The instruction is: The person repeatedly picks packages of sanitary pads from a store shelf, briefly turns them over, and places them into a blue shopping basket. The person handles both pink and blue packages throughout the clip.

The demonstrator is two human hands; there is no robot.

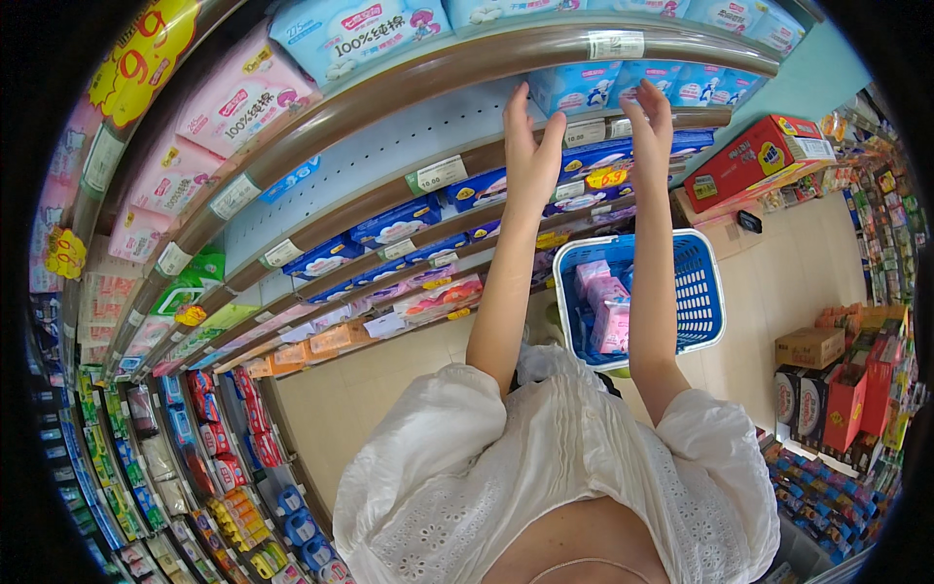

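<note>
My left hand [534, 142] reaches up to a store shelf, its fingers apart and nothing in it, at the left end of a row of blue sanitary pad packs [576, 86]. Across from it, my right hand [648, 117] is raised in front of the same row, fingers apart; it holds nothing that I can see. Whether the fingertips touch the packs I cannot tell. Below my forearms is a blue plastic shopping basket [719, 292] with a white rim. Several pink packs [611, 325] lie inside it, with blue packs partly hidden behind my right forearm.
Larger light-blue packs [365, 36] fill the shelf above, pink packs [237, 102] the upper left. Dark-blue packs [398, 219] line lower shelves. A red carton [759, 164] stands right of the shelving, and stacked boxes [810, 347] stand on the floor at the right. Brown shelf edges [438, 87] project towards me.
</note>
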